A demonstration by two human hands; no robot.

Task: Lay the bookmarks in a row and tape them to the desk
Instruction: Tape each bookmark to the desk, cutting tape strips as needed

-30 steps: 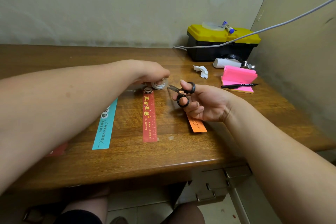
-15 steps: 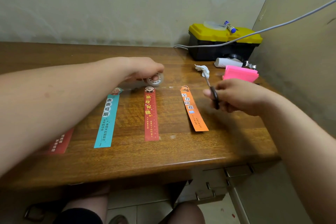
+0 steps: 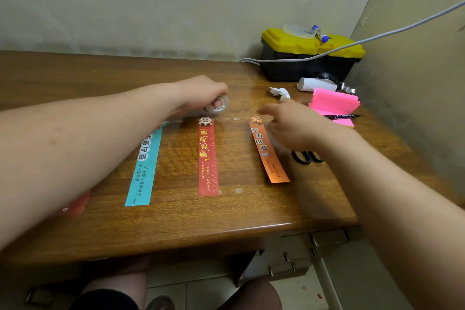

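Three bookmarks lie side by side on the wooden desk (image 3: 176, 219): a teal bookmark (image 3: 143, 171), a red bookmark (image 3: 207, 158) and an orange bookmark (image 3: 268, 156). The corner of another red bookmark (image 3: 75, 205) shows under my left forearm. My left hand (image 3: 201, 94) grips a clear tape roll (image 3: 218, 106) just above the red bookmark's top. My right hand (image 3: 294, 124) hovers blurred over the orange bookmark's top with fingers stretched left, holding nothing. Black scissors (image 3: 305, 157) lie on the desk beside the orange bookmark, partly under my right wrist.
A black and yellow toolbox (image 3: 309, 58) stands at the back right with a grey cable (image 3: 377, 38) across it. Near it lie pink sticky notes (image 3: 332, 103), a black pen (image 3: 342, 116), a crumpled white paper (image 3: 279, 92) and a white roll (image 3: 315, 83). The wall closes the right side.
My right hand has put the scissors down on the desk and moved left toward the orange bookmark's top. My left hand still holds the tape roll in the same spot.
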